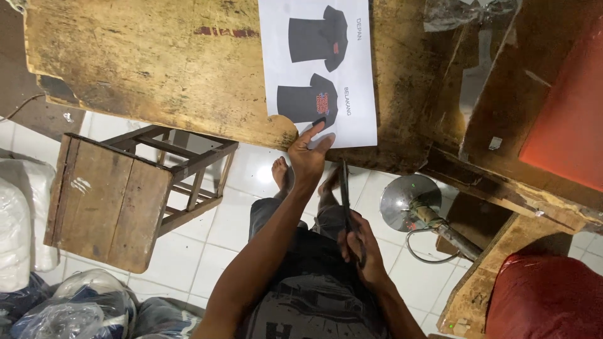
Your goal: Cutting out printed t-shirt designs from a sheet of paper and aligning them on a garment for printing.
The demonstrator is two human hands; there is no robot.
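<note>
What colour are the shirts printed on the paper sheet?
Dark grey, nearly black, with small red-orange graphics, on a white paper sheet. Head view, the only one, shows it.

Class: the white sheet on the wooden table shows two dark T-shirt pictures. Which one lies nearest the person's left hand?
The lower T-shirt picture, bearing a coloured print, lies nearest the left hand, whose fingertips touch the white sheet just below it; the other picture sits farther up.

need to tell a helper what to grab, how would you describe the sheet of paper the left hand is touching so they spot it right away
Start at the worn wooden table across the top of the view. At its near edge, under the left hand, lies a white sheet of paper. It alone shows two dark t-shirt pictures, one above the other.
</note>
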